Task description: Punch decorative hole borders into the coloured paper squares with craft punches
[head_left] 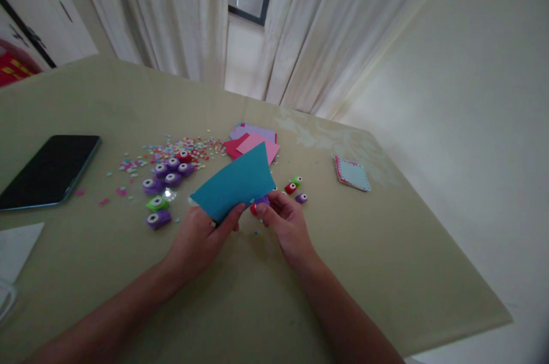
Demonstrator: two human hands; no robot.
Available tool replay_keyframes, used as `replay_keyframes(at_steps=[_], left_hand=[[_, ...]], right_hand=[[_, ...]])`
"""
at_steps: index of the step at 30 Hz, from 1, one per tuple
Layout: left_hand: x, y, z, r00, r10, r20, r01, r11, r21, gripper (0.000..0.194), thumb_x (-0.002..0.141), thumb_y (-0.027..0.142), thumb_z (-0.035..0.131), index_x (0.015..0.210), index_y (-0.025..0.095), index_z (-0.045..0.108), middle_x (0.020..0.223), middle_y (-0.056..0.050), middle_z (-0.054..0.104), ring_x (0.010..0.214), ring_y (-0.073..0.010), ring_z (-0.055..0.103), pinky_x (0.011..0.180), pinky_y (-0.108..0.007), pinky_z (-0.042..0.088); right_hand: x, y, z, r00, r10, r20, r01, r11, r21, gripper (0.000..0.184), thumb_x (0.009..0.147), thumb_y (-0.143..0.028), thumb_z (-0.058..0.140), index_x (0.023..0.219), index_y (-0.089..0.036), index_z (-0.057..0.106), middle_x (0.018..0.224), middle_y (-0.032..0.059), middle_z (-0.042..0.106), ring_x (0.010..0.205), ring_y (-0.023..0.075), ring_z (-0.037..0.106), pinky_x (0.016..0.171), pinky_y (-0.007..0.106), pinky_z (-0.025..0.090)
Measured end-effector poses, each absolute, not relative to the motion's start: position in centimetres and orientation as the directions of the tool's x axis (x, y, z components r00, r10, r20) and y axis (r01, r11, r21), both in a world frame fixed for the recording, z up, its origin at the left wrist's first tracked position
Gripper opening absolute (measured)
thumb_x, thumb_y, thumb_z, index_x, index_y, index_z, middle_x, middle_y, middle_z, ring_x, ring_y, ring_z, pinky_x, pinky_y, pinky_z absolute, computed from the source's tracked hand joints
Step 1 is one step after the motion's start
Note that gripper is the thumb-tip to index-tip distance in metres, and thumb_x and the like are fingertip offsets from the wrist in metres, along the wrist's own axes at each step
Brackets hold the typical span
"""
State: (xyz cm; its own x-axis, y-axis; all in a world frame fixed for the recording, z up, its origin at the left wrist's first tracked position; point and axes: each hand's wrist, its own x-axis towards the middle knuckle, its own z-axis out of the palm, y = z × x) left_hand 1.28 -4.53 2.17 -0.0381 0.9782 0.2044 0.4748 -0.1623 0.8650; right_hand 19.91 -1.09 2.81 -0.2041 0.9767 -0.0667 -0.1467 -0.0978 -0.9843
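Note:
My left hand (pixel 201 238) pinches the near edge of a teal sheet of paper (pixel 235 181), thumb on top, and holds it up over the table. My right hand (pixel 285 221) is closed around a small purple and red paper punch (pixel 259 202) set against the sheet's right edge. Both hands hover just above the olive table (pixel 377 250) near its middle.
Several small purple, green and red punches (pixel 165 178) lie left of my hands among scattered confetti (pixel 184 147). Pink and purple paper sheets (pixel 255 141) are stacked behind. A dark tablet (pixel 49 170) lies far left, a small decorated card (pixel 352 174) to the right, three tiny punches (pixel 295 190) nearby.

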Motion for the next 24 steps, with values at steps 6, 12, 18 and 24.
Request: replay_keyframes(at_steps=[6, 12, 18, 24], left_hand=[[1.33, -4.41, 2.17, -0.001, 0.987, 0.162, 0.434, -0.146, 0.889, 0.042, 0.099, 0.048, 0.059, 0.065, 0.024, 0.067, 0.065, 0.001, 0.068, 0.062, -0.0179, 0.061, 0.062, -0.030, 0.044], [1.31, -4.18, 1.79, 0.004, 1.000, 0.010, 0.380, -0.011, 0.925, 0.049, 0.095, 0.056, 0.058, 0.058, 0.023, 0.060, 0.052, 0.002, 0.056, 0.050, -0.0163, 0.053, 0.050, -0.029, 0.037], [1.27, -3.94, 1.44, 0.031, 0.999, -0.020, 0.373, 0.007, 0.928, 0.050, 0.094, 0.058, 0.058, 0.057, 0.023, 0.059, 0.052, 0.001, 0.055, 0.049, -0.0161, 0.051, 0.048, -0.028, 0.035], [1.25, -3.97, 1.51, 0.028, 0.999, -0.027, 0.367, 0.015, 0.930, 0.050, 0.094, 0.056, 0.059, 0.056, 0.023, 0.057, 0.051, 0.002, 0.054, 0.048, -0.0157, 0.050, 0.048, -0.028, 0.034]], right_hand=[[19.91, -0.90, 2.98, -0.192, 0.977, -0.088, -0.164, -0.121, -0.979, 0.046, 0.079, -0.063, 0.085, 0.078, -0.020, 0.068, 0.067, -0.0019, 0.062, 0.057, 0.0112, 0.046, 0.054, 0.025, 0.035], [20.01, -1.00, 2.59, -0.214, 0.964, -0.160, -0.228, -0.208, -0.951, 0.049, 0.074, -0.064, 0.089, 0.077, -0.019, 0.071, 0.068, -0.0010, 0.063, 0.058, 0.0110, 0.049, 0.056, 0.026, 0.036], [20.03, -0.94, 2.27, -0.211, 0.945, -0.249, -0.260, -0.300, -0.918, 0.053, 0.065, -0.064, 0.095, 0.074, -0.017, 0.072, 0.065, -0.0009, 0.065, 0.056, 0.0098, 0.051, 0.056, 0.024, 0.039], [19.88, -1.05, 2.46, -0.182, 0.954, -0.237, -0.286, -0.282, -0.916, 0.051, 0.066, -0.062, 0.095, 0.075, -0.017, 0.072, 0.069, -0.0004, 0.068, 0.056, 0.0092, 0.050, 0.055, 0.024, 0.040]])
